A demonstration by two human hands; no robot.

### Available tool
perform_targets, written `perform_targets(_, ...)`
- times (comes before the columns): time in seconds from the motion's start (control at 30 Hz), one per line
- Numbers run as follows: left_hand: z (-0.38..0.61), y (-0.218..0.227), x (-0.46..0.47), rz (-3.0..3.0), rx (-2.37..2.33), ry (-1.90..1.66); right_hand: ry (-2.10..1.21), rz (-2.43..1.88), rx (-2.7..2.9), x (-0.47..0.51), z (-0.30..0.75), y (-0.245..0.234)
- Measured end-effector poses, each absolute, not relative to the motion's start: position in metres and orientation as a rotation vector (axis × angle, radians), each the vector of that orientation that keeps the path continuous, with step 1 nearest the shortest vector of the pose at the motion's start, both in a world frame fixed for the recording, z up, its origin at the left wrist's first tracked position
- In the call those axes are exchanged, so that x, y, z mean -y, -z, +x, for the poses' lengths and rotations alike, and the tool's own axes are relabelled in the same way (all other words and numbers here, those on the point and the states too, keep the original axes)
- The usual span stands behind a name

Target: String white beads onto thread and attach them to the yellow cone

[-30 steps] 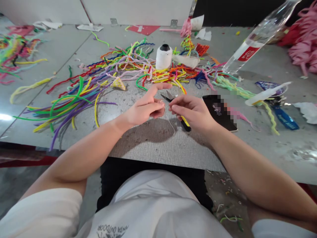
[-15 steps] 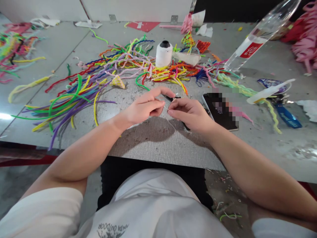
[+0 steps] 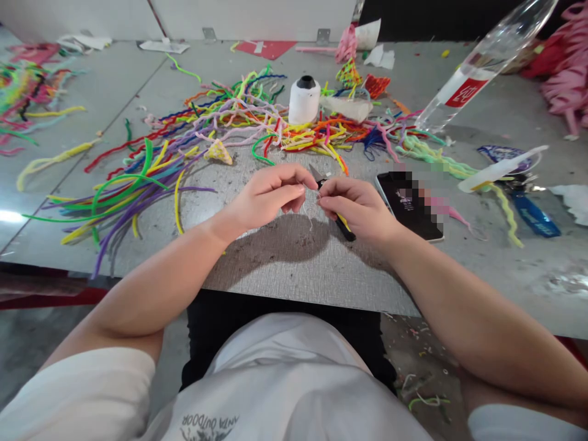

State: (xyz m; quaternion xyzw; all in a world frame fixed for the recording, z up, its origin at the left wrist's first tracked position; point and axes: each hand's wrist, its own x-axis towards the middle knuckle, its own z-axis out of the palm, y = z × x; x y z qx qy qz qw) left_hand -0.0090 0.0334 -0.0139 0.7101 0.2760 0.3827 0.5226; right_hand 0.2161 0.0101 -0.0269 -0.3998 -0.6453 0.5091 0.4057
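A thin white thread runs between my fingertips, and its loose end dangles over the table. My left hand pinches it between thumb and index finger. Just to the right, my right hand is closed in a pinch on the thread too, the fingertips of both hands almost meeting. Under my right hand lies a pair of scissors with black and yellow handles, partly covered; the blade tips point away from me. Beyond the hands stands a white spool of thread with a black top.
Colourful fuzzy stems spread over the left and middle of the table. A phone lies right of my hand. Farther right are a tilted water bottle, a white glue bottle and a blue strap. The table edge is close to my body.
My hands have shifted slightly, the right one a little to the right, uncovering more of the scissors. The dangling thread end hangs shorter and more crumpled.
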Motion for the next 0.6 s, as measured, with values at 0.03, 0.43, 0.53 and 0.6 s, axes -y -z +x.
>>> perform_targets(0.03, -0.009, 0.013, -0.033, 1.681, -0.655, -0.913, -1.271, -1.003, 1.632, -0.01, 0.216, 0.026)
perform_targets(0.43, -0.005, 0.008, -0.03, 1.506, -0.637, -0.871, -1.055, -0.968, 1.728, -0.01, 0.215, 0.036)
perform_targets(0.53, -0.006, 0.009, -0.029, 1.462, -0.615, -0.835, -1.098, -0.912, 1.807, -0.006, 0.211, 0.037)
perform_targets(0.6, -0.006, 0.01, -0.029, 1.44, -0.602, -0.811, -1.089, -0.922, 1.819, -0.004, 0.208, 0.039)
